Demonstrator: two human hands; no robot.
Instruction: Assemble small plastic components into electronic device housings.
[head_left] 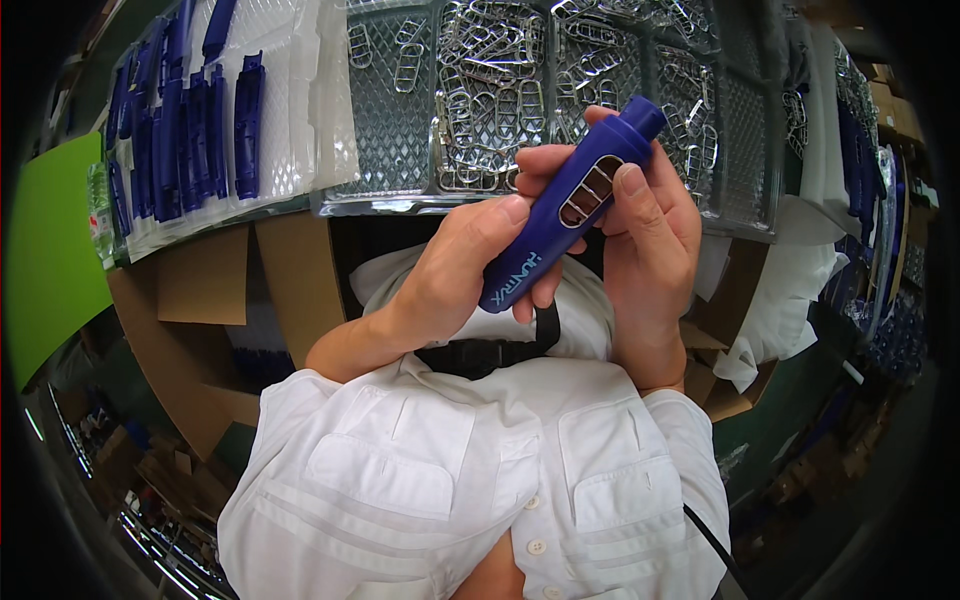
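Both hands hold a dark blue plastic tube-shaped casing (560, 220), tilted with its narrower stepped end up to the right. A silver metal frame with crossbars (590, 190) is set in an oval window on its upper face. My left hand (465, 250) is closed round the lower end, thumb on top. My right hand (650, 220) grips the upper part, its thumb at the rim of the metal frame. Just beyond the casing lies a clear compartmented tray (385, 130) with many loose silver metal frames (490, 80).
At the left, several blue half-shells (185, 130) lie on a white plastic tray (290, 110). A clear bottle (100, 215) stands by a green panel (50, 250). Below the table edge are open cardboard boxes, left (180, 350) and right (735, 300). White plastic wrapping (785, 290) hangs at the right.
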